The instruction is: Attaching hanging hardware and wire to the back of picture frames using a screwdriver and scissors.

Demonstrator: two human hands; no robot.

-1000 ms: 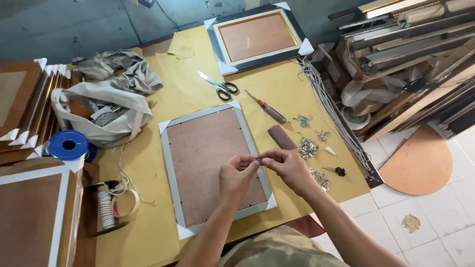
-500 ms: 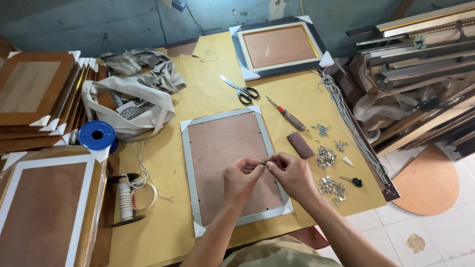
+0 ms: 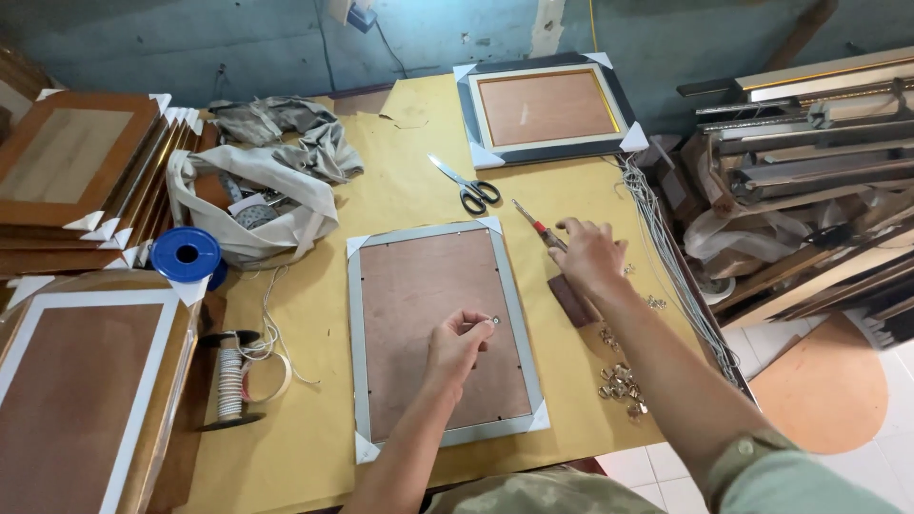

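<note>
Partly hidden in the left hand (image 3: 455,345), a small metal ring hanger (image 3: 493,322) is pinched over the silver frame (image 3: 443,333) at table centre. At two o'clock the right hand (image 3: 588,255), fingers spread and empty, touches the screwdriver (image 3: 539,227). At ten o'clock a cloth bag (image 3: 249,205) holds indistinct items on the yellow table (image 3: 400,190).

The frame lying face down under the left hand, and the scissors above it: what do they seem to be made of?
The frame has a silver-grey, evenly matte rim, probably metal or metal-look moulding; its backing board looks like brown fibreboard, flat and dull. White corner protectors appear to be card or paper. The scissors show bright steel blades and dark handles, likely plastic.
</note>
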